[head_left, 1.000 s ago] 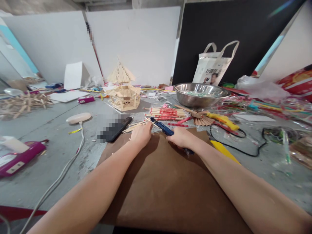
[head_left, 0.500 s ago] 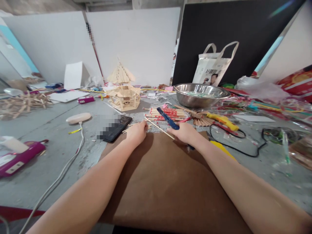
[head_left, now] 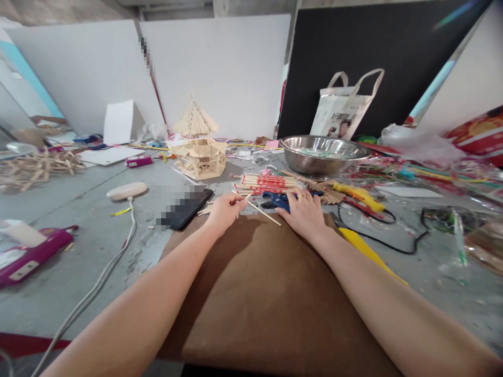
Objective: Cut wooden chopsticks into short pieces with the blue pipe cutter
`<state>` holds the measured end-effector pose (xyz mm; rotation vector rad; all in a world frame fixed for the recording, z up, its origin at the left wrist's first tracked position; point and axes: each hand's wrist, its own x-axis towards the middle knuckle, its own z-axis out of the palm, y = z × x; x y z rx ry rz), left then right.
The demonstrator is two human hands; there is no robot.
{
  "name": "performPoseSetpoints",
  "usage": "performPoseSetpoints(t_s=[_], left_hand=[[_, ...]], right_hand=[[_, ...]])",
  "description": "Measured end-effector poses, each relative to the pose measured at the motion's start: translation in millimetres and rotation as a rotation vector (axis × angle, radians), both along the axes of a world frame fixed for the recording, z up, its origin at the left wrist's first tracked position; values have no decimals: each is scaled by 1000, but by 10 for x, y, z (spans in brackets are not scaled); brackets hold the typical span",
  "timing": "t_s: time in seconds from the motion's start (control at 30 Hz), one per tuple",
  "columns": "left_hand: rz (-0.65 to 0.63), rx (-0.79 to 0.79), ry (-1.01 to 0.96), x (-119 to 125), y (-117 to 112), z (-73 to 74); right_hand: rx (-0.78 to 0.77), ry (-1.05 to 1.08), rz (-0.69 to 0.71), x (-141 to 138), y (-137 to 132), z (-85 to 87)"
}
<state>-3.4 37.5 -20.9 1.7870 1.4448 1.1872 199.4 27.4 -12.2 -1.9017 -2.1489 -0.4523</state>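
Observation:
My left hand (head_left: 223,210) is closed in a pinch on a thin wooden stick (head_left: 262,213), which slants across the far edge of the brown board (head_left: 255,298). To its right, my right hand (head_left: 303,213) lies palm down with fingers stretched over a blue-handled cutter (head_left: 275,198) resting on the table. A ring shows on one of that hand's fingers. Just beyond both hands lies a bundle of red-printed chopsticks (head_left: 269,183).
A stick-built pavilion model (head_left: 198,144) stands behind a dark phone (head_left: 190,205). A steel bowl (head_left: 324,153), a yellow glue gun (head_left: 359,193) with a black cable (head_left: 377,238) and a white tote bag (head_left: 346,107) sit right. A white corded puck (head_left: 126,190) and a pink case (head_left: 29,254) lie left.
My right hand has lowered the blue cutter from the air onto the table and flattened over it. My left hand now pinches a single stick.

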Motion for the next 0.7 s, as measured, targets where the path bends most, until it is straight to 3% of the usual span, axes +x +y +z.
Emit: performPoseSetpoints(t_s=[0.07, 0.17, 0.3, 0.53, 0.7], left_hand=[[-6, -13, -84, 32, -43, 46], [-70, -77, -168, 81, -112, 98], [-142, -171, -260, 125, -151, 96], [-196, -141, -210, 117, -115, 24], [-177, -69, -67, 97, -100, -11]], right_hand=[[-7, 35, 138, -61, -43, 42], [-178, 79, 230, -164, -102, 65], [-349, 47, 235, -234, -118, 30], [-381, -40, 249, -205, -143, 89], [-379, 109, 212, -192, -161, 162]])
